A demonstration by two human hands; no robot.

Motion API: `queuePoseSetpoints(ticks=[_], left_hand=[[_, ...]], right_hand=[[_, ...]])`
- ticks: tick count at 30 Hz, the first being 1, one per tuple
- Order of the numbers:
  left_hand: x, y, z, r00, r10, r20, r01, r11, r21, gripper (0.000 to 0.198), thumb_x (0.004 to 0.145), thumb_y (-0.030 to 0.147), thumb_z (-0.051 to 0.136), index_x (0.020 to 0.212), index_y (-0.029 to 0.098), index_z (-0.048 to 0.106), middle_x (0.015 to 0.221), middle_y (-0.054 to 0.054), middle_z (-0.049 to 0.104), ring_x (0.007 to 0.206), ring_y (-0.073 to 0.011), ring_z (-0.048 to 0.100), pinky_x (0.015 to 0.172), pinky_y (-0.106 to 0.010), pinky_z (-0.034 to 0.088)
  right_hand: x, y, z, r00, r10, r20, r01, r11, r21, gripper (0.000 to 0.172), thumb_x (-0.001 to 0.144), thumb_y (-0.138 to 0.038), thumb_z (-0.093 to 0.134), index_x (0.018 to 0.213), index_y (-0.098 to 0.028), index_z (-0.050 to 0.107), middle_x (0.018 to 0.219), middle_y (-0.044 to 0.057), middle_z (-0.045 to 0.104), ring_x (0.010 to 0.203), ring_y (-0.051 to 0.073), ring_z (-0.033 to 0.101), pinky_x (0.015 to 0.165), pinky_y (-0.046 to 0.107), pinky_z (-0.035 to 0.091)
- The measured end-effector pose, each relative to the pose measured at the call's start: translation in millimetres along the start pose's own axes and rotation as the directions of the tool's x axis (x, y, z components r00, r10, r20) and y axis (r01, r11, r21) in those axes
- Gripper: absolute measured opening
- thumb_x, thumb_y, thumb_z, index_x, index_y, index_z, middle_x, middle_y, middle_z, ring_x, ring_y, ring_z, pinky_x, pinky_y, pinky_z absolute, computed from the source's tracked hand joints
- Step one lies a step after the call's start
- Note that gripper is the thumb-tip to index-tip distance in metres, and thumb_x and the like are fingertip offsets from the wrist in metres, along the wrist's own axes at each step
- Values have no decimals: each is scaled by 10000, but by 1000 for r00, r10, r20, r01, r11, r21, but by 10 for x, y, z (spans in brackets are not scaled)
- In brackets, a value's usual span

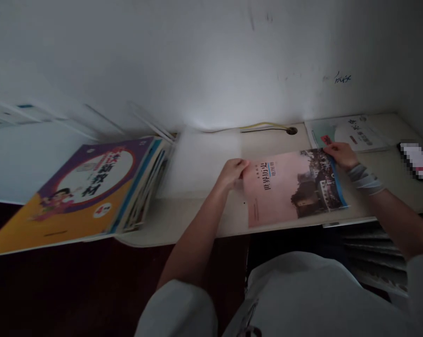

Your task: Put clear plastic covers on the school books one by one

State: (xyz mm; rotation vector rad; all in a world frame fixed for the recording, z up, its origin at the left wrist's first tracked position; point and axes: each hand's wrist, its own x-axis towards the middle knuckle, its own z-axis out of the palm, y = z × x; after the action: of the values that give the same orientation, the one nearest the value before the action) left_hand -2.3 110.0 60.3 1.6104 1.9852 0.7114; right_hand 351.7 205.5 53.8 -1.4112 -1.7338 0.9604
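Observation:
A pink softcover book (273, 196) with dark Chinese lettering and a photo printed along its right part is held between my two hands over the desk (193, 210). My left hand (232, 172) pinches its left upper edge, thumb and fingers closed. At its upper right corner, my right hand (341, 155) grips the book, and a pale band circles that wrist. The cover faces up with its lettering turned sideways. My fingertips behind the book are hidden.
On the left, a stack of books (92, 187) has a purple and orange cover on top. A white and green booklet (348, 133) lies at the back right, near a phone (418, 161). A yellow cable (264, 124) runs along the wall to a hole (292, 131).

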Motion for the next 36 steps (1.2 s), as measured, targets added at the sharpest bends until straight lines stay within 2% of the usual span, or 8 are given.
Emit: queuePoseSetpoints(ticks=[5, 8, 12, 16, 22, 27, 31, 36], left_hand=[[135, 74, 132, 1000, -5, -11, 7, 965, 261, 166, 740, 250, 622, 604, 171, 570, 646, -73, 583, 766, -231, 578, 691, -311, 413], [151, 295, 218, 980, 199, 11, -182, 868, 463, 146, 804, 153, 520, 875, 157, 648, 986, -161, 638, 958, -262, 570, 804, -361, 413], [305, 640, 484, 892, 353, 284, -423, 874, 240, 193, 838, 166, 487, 811, 154, 678, 935, -117, 648, 895, -217, 583, 813, -326, 408], [540, 809, 689, 877, 350, 330, -404, 908, 109, 163, 802, 183, 540, 759, 159, 695, 826, -67, 668, 821, -183, 586, 766, -290, 400], [716, 752, 672, 861, 294, 416, -318, 948, -13, 115, 708, 225, 635, 661, 143, 700, 660, -23, 650, 666, -146, 559, 639, -263, 379], [749, 678, 628, 833, 248, 494, -214, 969, -125, 140, 696, 240, 603, 683, 144, 704, 573, 11, 606, 566, -121, 517, 557, -240, 369], [749, 667, 630, 801, 235, 550, -145, 968, -203, 182, 700, 298, 609, 740, 147, 702, 598, 4, 620, 533, -117, 515, 533, -237, 384], [757, 637, 645, 793, 262, 551, -161, 961, -225, 189, 706, 309, 610, 751, 148, 697, 626, 5, 625, 554, -107, 515, 552, -226, 386]], right_hand=[[167, 120, 184, 998, 48, -51, -63, 926, -373, 318, 706, -255, 639, 435, -207, 480, 507, 34, 537, 684, 207, 558, 667, 318, 394], [191, 143, 196, 1000, 26, 2, -20, 811, -584, 319, 769, -296, 584, 469, -209, 516, 599, 79, 613, 732, 228, 581, 668, 322, 403], [197, 181, 176, 999, 11, 38, 15, 778, -628, 316, 798, -339, 547, 520, -192, 572, 607, 90, 620, 689, 219, 571, 620, 317, 391], [194, 222, 149, 999, -5, 42, 28, 809, -587, 331, 803, -364, 518, 532, -182, 576, 567, 61, 591, 652, 195, 553, 591, 297, 376], [152, 266, 108, 1000, 5, 30, 12, 824, -567, 338, 813, -384, 488, 565, -175, 581, 599, 48, 608, 667, 190, 581, 609, 286, 390], [111, 168, 83, 995, -95, -24, 67, 836, -545, 258, 806, -331, 511, 854, -141, 678, 880, 112, 695, 807, 228, 628, 721, 317, 437], [179, -143, 234, 939, -297, 172, 342, 762, -551, 271, 814, -325, 512, 938, -172, 698, 1013, 121, 684, 926, 243, 605, 796, 324, 427], [357, -472, 532, 792, -168, 587, 429, 837, -339, 378, 780, -484, 522, 806, -155, 706, 671, 29, 628, 638, 158, 524, 573, 258, 361]])
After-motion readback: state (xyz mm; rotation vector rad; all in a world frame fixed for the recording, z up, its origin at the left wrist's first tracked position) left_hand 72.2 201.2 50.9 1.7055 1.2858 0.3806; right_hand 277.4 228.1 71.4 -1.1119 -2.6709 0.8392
